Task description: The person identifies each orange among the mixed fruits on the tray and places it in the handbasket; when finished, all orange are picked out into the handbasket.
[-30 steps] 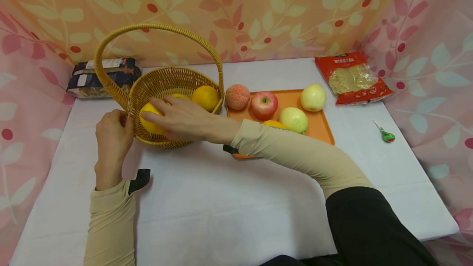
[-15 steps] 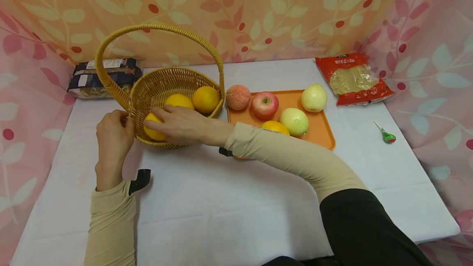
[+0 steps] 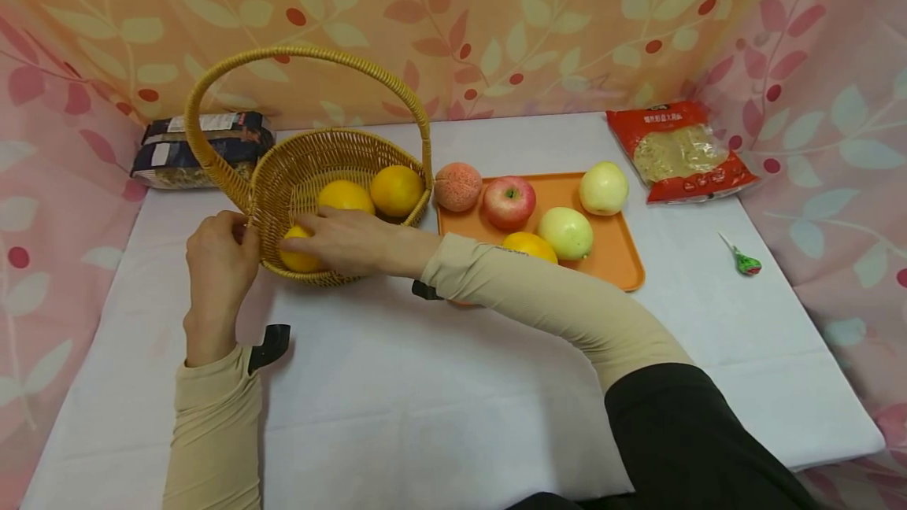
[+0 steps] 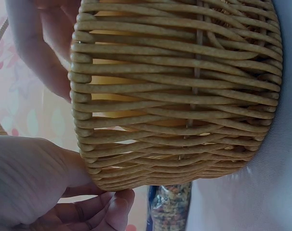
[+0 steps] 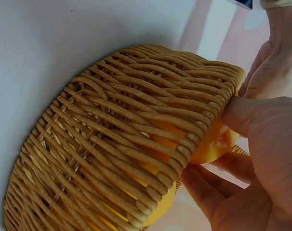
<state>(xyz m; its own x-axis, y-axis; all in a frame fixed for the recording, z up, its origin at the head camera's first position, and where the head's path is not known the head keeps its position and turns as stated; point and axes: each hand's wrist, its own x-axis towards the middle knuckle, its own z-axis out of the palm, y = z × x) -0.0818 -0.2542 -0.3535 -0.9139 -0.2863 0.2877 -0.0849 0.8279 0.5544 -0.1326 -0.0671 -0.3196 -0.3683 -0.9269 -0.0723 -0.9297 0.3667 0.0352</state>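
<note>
A yellow wicker basket [image 3: 333, 144] with a tall arched handle stands on the left half of the table. My left hand [image 3: 223, 270] pinches the basket's rim at its left side; thumb and fingers meet over the edge in the left wrist view. Inside the front of the basket, my right hand [image 3: 350, 241] grips an orange [image 3: 299, 250], its fingers and thumb around the fruit. Two more oranges lie behind it, one in the middle [image 3: 346, 195] and one at the right [image 3: 396, 190]. The woven wall hides the lower part of the gripped orange in the right wrist view.
Right of the basket, an orange tray [image 3: 612, 254] carries a peach-like fruit [image 3: 457, 186], a red apple [image 3: 509, 202], two pale green fruits [image 3: 564, 233] and another orange [image 3: 530, 245]. A dark bag [image 3: 201, 152], a red noodle bag [image 3: 680, 152] and a lollipop [image 3: 746, 263] lie farther out.
My right hand has shifted slightly right and toward the front of the basket with the orange, uncovering the middle orange. My left hand stays on the rim.
</note>
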